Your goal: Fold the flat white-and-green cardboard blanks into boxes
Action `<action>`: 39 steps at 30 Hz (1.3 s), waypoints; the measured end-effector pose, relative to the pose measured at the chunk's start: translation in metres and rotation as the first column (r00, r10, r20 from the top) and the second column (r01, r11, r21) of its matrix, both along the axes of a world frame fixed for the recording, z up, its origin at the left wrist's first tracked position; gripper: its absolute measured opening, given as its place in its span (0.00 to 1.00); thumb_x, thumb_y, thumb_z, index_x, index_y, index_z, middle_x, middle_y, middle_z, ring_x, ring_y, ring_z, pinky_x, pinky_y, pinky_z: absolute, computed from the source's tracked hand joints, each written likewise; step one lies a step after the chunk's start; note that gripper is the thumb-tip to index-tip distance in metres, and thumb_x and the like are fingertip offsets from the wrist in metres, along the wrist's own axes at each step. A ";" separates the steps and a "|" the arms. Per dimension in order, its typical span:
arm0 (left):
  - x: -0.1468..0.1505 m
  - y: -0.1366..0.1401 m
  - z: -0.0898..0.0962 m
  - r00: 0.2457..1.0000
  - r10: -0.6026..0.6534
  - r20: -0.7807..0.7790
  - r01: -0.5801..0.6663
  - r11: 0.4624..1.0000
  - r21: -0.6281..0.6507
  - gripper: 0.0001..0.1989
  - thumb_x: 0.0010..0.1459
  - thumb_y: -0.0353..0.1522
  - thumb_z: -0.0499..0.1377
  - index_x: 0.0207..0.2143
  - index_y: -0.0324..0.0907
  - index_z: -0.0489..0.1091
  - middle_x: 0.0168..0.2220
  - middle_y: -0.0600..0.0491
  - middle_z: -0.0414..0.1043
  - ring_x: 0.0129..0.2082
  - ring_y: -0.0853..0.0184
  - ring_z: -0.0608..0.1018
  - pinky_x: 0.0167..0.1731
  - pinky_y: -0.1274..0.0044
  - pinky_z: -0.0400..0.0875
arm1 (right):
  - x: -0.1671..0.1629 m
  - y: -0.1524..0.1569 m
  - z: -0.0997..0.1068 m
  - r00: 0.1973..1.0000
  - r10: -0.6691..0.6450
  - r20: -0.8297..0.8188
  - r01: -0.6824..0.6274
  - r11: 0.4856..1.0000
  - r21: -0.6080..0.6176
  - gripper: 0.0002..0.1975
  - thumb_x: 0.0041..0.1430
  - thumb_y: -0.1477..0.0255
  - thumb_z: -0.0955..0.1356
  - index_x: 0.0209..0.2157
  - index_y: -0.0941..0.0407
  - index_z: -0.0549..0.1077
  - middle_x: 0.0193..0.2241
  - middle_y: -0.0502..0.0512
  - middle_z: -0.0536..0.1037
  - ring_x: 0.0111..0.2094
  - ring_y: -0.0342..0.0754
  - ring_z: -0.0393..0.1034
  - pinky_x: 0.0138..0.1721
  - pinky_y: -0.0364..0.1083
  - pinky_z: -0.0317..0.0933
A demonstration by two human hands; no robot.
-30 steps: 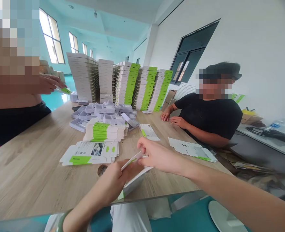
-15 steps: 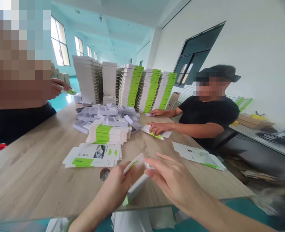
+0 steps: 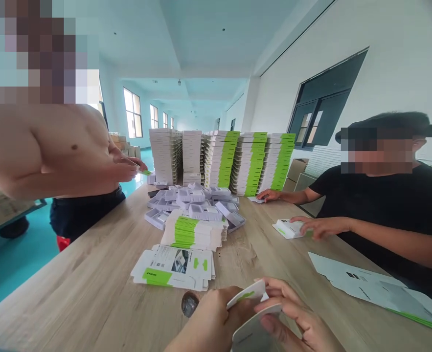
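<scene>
Between my two hands, low in the view, is a small white-and-green cardboard box (image 3: 254, 328) with two flaps standing up. My left hand (image 3: 216, 318) grips its left side, the fingers partly hidden behind a flap with a green mark. My right hand (image 3: 300, 318) pinches the near flap with thumb and fingers from the right. The box's lower part is cut off by the frame edge. Beyond my left hand lies a short stack of flat printed cartons (image 3: 164, 266). A thicker bundle of folded cartons (image 3: 193, 232) sits behind it.
White plastic trays (image 3: 192, 195) are heaped mid-table, before tall stacks of boxes (image 3: 221, 161). At right, a co-worker's hand (image 3: 322, 227) touches a small box (image 3: 289, 228), near flat cartons (image 3: 377, 288). Another person (image 3: 79, 146) stands left, holding a green-and-white piece. The table has a round hole (image 3: 190, 304).
The view has tilted up, and my hands sit lower in it. My right hand has closed on the near flap. The co-worker's carton at right now looks like a raised box.
</scene>
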State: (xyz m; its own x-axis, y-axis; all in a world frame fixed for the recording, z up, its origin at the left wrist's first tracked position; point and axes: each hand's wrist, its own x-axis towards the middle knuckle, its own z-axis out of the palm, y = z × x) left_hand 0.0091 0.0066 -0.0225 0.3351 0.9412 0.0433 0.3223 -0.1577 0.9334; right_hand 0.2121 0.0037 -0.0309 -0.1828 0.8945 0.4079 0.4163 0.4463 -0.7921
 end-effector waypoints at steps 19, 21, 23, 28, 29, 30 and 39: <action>0.001 0.026 -0.009 0.956 -0.065 0.286 0.088 0.994 -0.069 0.12 0.56 0.37 0.63 0.24 0.39 0.72 0.25 0.57 0.69 0.26 0.71 0.65 0.27 0.79 0.59 | -0.066 -0.010 0.008 0.524 -0.530 -0.667 0.057 0.803 -0.594 0.27 0.38 0.56 0.77 0.41 0.55 0.78 0.21 0.47 0.75 0.22 0.45 0.63 0.22 0.41 0.55; -0.002 0.023 -0.011 0.951 -0.083 0.299 0.112 0.990 -0.083 0.12 0.54 0.37 0.66 0.24 0.38 0.75 0.24 0.56 0.71 0.27 0.71 0.67 0.28 0.78 0.61 | -0.068 -0.006 0.013 0.513 -0.557 -0.654 0.102 0.796 -0.597 0.25 0.37 0.60 0.76 0.39 0.56 0.78 0.18 0.45 0.72 0.20 0.43 0.60 0.20 0.40 0.52; -0.009 0.017 -0.015 0.942 -0.105 0.319 0.146 0.984 -0.107 0.12 0.53 0.39 0.68 0.29 0.38 0.79 0.28 0.53 0.77 0.30 0.67 0.73 0.32 0.77 0.67 | -0.071 -0.002 0.016 0.499 -0.582 -0.642 0.143 0.786 -0.601 0.23 0.36 0.61 0.75 0.37 0.56 0.77 0.17 0.44 0.71 0.19 0.43 0.60 0.20 0.40 0.51; -0.045 0.011 0.031 0.859 0.289 0.423 -0.306 0.951 -0.027 0.36 0.56 0.39 0.67 0.66 0.46 0.64 0.50 0.44 0.81 0.34 0.66 0.81 0.30 0.77 0.74 | -0.073 0.004 0.010 0.501 -0.595 -0.628 0.211 0.788 -0.578 0.17 0.38 0.61 0.74 0.30 0.55 0.75 0.15 0.44 0.70 0.18 0.44 0.61 0.20 0.41 0.52; -0.053 0.014 0.057 0.818 0.368 0.443 -0.437 0.898 0.060 0.42 0.59 0.38 0.65 0.72 0.46 0.53 0.45 0.46 0.84 0.30 0.68 0.80 0.27 0.78 0.72 | -0.072 0.006 0.006 0.507 -0.588 -0.630 0.225 0.796 -0.562 0.16 0.39 0.61 0.74 0.29 0.55 0.74 0.15 0.44 0.70 0.18 0.44 0.61 0.20 0.41 0.53; -0.060 0.019 0.087 0.788 0.413 0.457 -0.526 0.837 0.150 0.44 0.60 0.36 0.62 0.74 0.46 0.45 0.38 0.50 0.85 0.25 0.70 0.79 0.23 0.81 0.69 | -0.070 0.007 0.002 0.521 -0.581 -0.625 0.225 0.800 -0.556 0.15 0.39 0.62 0.75 0.29 0.55 0.74 0.15 0.44 0.70 0.18 0.44 0.60 0.19 0.41 0.53; -0.022 0.011 0.080 0.919 0.317 0.235 -0.394 0.720 0.571 0.08 0.65 0.32 0.59 0.44 0.45 0.77 0.41 0.49 0.83 0.33 0.66 0.83 0.31 0.77 0.78 | -0.070 0.014 -0.013 0.508 -0.557 -0.657 0.229 0.823 -0.521 0.12 0.48 0.62 0.73 0.26 0.51 0.68 0.17 0.44 0.70 0.18 0.44 0.60 0.18 0.42 0.54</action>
State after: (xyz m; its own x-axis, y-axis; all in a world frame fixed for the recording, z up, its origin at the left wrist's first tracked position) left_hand -0.0129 0.0180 0.0577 -0.0628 0.7568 0.6506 0.3691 -0.5880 0.7197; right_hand 0.1419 0.0174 -0.0438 0.4506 0.8842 -0.1230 -0.3440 0.0448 -0.9379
